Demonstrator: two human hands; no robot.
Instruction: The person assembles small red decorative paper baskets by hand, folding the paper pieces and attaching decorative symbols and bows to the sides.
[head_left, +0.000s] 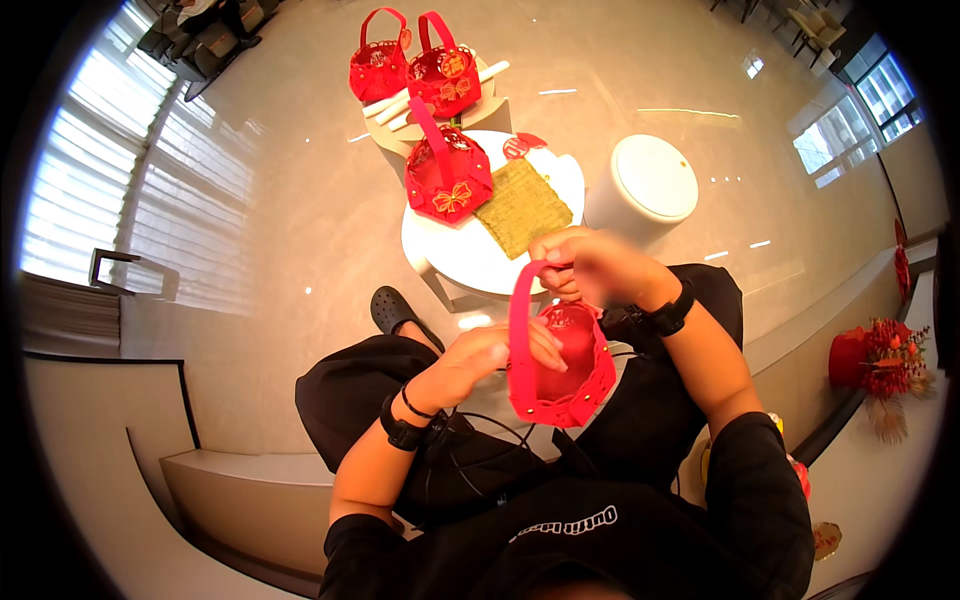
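The red bag (577, 378) is over your lap (650, 412). Your right grip (605, 268) pinches it at 12 o'clock, likely to keep it still. Your left grip (478, 360) reaches in from 9 o'clock; I can't tell if it squeezes. The table (440, 246) is beyond, at 11 o'clock.

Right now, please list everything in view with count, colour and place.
Round table: one, white, ahead.
Rear table: one, pale, behind it.
Held basket: one, red, lower centre.
Standing baskets: three, red, one on round table, two on rear.
Rods: several, white, rear table.
Textured sheet: one, olive, round table.
Cutouts: count unclear, red, behind sheet.
Lidded bin: one, white, beside round table.
Flower arrangement: one, red, right edge.
Curtains: count unclear, white, left.
Chairs: some, beige, top right.
Person: one, partly visible, top left.
Clog: one, black, left.
Left hand: one, bare, at held basket.
Right hand: one, bare, gripping its handle.
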